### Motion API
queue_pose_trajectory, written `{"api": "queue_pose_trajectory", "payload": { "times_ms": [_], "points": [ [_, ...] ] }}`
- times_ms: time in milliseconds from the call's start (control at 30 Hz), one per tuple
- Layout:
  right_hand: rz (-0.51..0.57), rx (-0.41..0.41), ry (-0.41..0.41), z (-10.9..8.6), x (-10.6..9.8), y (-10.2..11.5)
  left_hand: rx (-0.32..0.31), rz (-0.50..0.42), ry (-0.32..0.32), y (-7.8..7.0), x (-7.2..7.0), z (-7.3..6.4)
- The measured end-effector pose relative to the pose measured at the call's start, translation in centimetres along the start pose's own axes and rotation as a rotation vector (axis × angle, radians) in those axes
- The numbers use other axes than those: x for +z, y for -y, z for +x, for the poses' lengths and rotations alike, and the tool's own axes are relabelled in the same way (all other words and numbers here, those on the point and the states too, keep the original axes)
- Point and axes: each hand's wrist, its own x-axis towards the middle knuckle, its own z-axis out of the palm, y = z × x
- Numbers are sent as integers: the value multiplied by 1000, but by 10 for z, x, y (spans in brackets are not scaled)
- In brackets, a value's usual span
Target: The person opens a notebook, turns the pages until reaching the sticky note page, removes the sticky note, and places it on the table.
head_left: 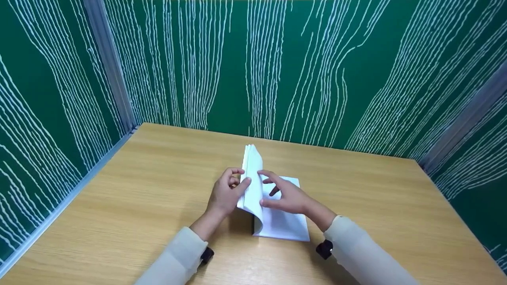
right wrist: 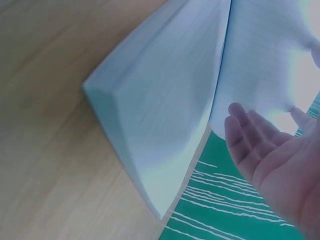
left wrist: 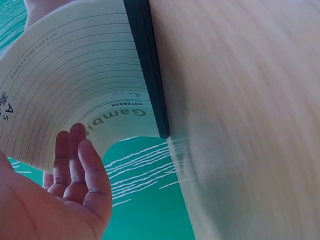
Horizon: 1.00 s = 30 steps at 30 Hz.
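Note:
A notebook [head_left: 284, 226] lies open on the wooden table, its right part flat. The lifted leaves [head_left: 253, 192] stand up and bow at the left side. My left hand [head_left: 225, 194] pinches their left edge, thumb in front and fingers behind. The left wrist view shows a lined outer cover [left wrist: 85, 65] printed "Gambit" and "NOTEBOOK", beside a black spine [left wrist: 150, 75]. My right hand [head_left: 291, 197] touches the bowed leaf with thumb and index fingertips, other fingers loosely spread. In the right wrist view, the thick page block [right wrist: 160, 105] rests on the table.
The wooden table [head_left: 158, 178] extends around the notebook. Green panels [head_left: 229, 79] with white wavy lines stand behind it and at both sides. Dark wrist-worn devices [head_left: 324, 249] show below both sleeves.

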Motion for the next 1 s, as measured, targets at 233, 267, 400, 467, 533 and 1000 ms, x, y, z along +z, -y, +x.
{"api": "queue_pose_trajectory", "payload": {
  "times_ms": [233,267,400,467,533,1000],
  "points": [
    [-15,-3,-7,1,-1,-3,69,23,-8,3,0,0],
    [-18,-6,-14,1,-2,-4,81,22,-9,3,0,0],
    [-47,-14,-51,2,-6,-13,102,7,-7,3,0,1],
    [-77,-4,-64,2,-8,-17,97,-8,-4,-1,-1,-1],
    [-126,21,-75,3,-10,-22,93,-10,-1,-10,-3,-7],
    [-410,139,-185,0,-25,-56,80,-11,12,-1,-2,-1]
  ]
}}
